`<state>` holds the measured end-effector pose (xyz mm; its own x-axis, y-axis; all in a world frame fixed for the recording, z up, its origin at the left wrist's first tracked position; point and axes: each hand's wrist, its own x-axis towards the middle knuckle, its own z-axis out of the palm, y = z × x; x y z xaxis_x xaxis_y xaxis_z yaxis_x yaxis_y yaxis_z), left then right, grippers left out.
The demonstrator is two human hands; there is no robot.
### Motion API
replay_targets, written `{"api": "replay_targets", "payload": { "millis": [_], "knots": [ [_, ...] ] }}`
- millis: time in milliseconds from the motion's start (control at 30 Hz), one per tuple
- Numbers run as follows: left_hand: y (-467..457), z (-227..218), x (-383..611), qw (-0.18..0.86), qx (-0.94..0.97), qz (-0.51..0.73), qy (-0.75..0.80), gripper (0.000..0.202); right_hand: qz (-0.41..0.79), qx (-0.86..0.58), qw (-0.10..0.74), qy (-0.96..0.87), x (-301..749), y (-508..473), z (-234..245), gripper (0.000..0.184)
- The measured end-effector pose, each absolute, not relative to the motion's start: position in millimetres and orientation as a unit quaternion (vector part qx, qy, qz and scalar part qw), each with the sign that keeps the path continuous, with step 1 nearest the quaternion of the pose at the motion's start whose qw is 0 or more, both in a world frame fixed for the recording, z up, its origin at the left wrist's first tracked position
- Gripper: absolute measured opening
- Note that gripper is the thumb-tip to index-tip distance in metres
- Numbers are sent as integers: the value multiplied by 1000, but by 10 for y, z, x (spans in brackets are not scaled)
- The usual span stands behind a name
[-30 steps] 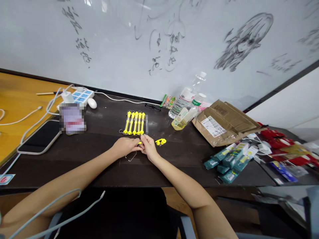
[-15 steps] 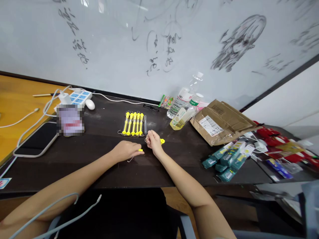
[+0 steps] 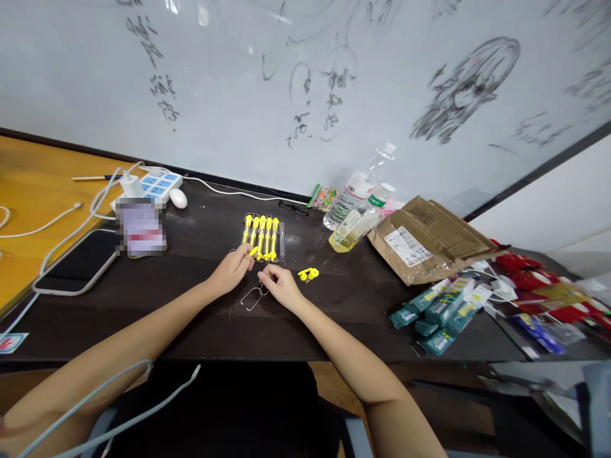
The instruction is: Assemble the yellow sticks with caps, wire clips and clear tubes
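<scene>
My left hand [image 3: 232,270] is closed on a small yellow plastic piece [image 3: 254,252], which sticks out past the fingertips. Close beside it, the fingers of my right hand [image 3: 282,287] are pinched together. Thin bent metal wire [image 3: 258,294] reaches down and left from those fingertips; how it is gripped is partly hidden. Just beyond both hands lies a row of several yellow spring scales [image 3: 261,236] with wire hooks. A clear tube [image 3: 282,239] lies at the row's right end. Small yellow parts [image 3: 308,274] rest to the right of my right hand.
On the left are a phone [image 3: 79,262], a blurred-screen device [image 3: 142,228], a power strip [image 3: 160,184] and a white mouse [image 3: 178,198]. Bottles [image 3: 351,229], a cardboard package [image 3: 427,242] and teal boxes [image 3: 446,312] occupy the right. A whiteboard [image 3: 229,127] stands behind.
My left hand has moved up toward the row with the yellow piece. My right hand has shifted left and down, uncovering the small yellow parts; more bent wire now shows below its fingertips.
</scene>
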<state>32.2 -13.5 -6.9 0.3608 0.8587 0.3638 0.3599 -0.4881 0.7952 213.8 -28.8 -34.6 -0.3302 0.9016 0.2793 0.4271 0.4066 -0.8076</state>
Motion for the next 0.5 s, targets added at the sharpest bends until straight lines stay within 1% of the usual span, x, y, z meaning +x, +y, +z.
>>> {"api": "replay_targets", "payload": {
  "millis": [167,233,267,333,433,500],
  "knots": [
    [-106,-109,332,336,758,397,393,22,239,-434,367,-787,2134,-296,-280,17],
    [-96,-113,328,334,761,399,387,25,236,-445,374,-779,2143,-294,-271,11],
    [-96,-116,328,334,763,400,382,27,248,-447,380,-771,2147,-292,-272,11],
    [-105,-122,333,342,765,402,368,32,293,-438,399,-750,2150,-289,-282,18],
    [-145,-125,343,373,770,385,347,44,377,-404,428,-715,2139,-291,-299,35],
    [-180,-118,351,393,779,362,328,52,405,-387,438,-704,2127,-302,-294,44]
  ]
}}
